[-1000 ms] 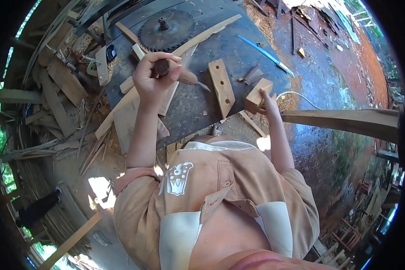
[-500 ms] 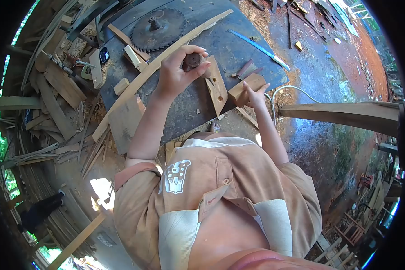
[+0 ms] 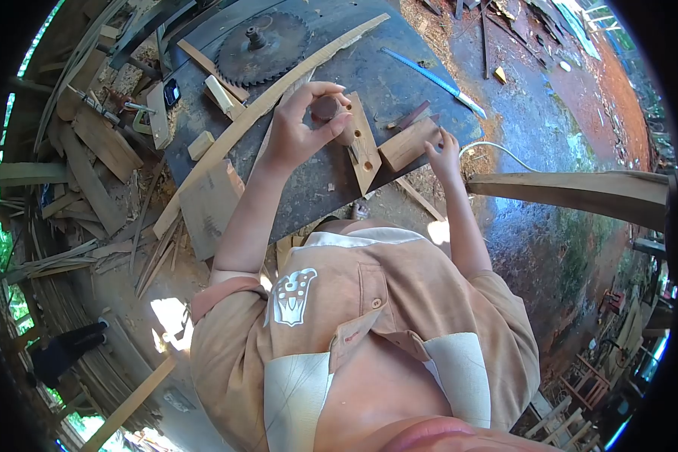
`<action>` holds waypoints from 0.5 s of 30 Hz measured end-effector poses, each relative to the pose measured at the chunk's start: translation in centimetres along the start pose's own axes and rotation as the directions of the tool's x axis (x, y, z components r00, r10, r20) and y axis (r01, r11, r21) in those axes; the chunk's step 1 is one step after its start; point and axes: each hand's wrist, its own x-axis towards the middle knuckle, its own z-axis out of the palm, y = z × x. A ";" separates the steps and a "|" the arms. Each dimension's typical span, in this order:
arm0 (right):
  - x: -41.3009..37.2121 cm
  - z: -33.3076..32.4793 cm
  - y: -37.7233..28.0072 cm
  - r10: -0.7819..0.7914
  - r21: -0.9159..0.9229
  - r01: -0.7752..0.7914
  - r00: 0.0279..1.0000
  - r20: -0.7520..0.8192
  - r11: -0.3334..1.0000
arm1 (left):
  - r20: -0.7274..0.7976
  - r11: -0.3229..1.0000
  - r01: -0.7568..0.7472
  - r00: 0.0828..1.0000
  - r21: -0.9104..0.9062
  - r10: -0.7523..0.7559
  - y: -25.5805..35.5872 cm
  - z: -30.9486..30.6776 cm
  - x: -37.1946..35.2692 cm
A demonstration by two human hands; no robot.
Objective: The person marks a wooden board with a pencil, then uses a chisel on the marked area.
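Observation:
My left hand [image 3: 297, 128] is closed around the round wooden handle of a chisel [image 3: 327, 109], seen mostly from its butt end. The chisel points down at a pale pointed board [image 3: 364, 143] with round holes along it; its tip is hard to make out. My right hand [image 3: 444, 157] grips the right end of a thick wooden block [image 3: 408, 145], thumb and fingers at its edge. The block is just right of the board, near the table's front edge. A thin dark strip [image 3: 411, 115] lies behind the block.
A circular saw blade [image 3: 267, 49] lies on the dark table [image 3: 309, 188]. A long curved wooden strip [image 3: 241, 124] crosses the table, and a blue hacksaw blade-like strip [image 3: 429, 77] lies at the back right. A beam [image 3: 572, 194] juts in from the right. Scrap boards [image 3: 105, 139] are piled left.
My right hand has shifted right to the end of the wooden block, showing more of its face. My left hand has moved slightly, tilting the chisel so more of its handle shows.

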 end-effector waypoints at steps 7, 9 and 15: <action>1.1 -3.0 -1.9 -0.300 -0.283 0.348 0.933 0.199 0.894 | -0.089 0.934 0.198 0.968 -0.299 -0.234 -2.6 3.2 -2.1; 1.4 -3.5 -3.7 -0.295 -0.342 0.365 0.925 0.240 0.866 | -0.105 0.916 0.224 0.956 -0.332 -0.272 -4.5 3.6 -3.2; 3.7 -1.9 -4.5 -0.301 -0.536 0.594 0.788 0.537 0.600 | -0.152 0.899 0.284 0.925 -0.334 -0.349 -4.3 3.0 -2.5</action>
